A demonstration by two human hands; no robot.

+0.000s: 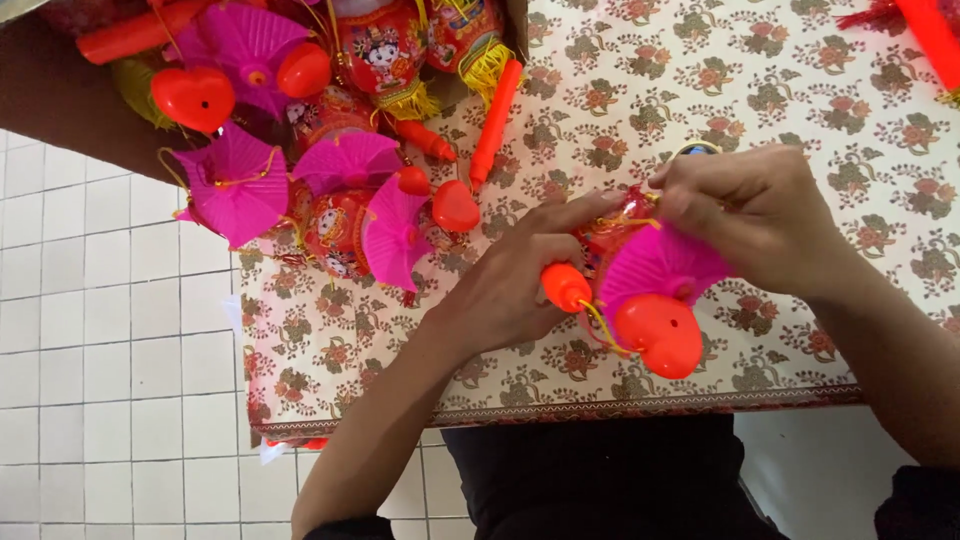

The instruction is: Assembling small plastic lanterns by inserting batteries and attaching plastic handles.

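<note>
Left hand [510, 285] and right hand [755, 215] grip a toy lantern [650, 290] above the floral tablecloth [780, 90]; finished lanterns [330, 150] piled beyond.

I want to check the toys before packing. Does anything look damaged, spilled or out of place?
Nothing looks damaged. The finished lanterns lie in a loose jumble at the table's corner, some over its edge. Both hands, left and right, hold one lantern.

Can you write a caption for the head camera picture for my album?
Left hand and right hand hold a toy lantern above a flowered tablecloth.
</note>
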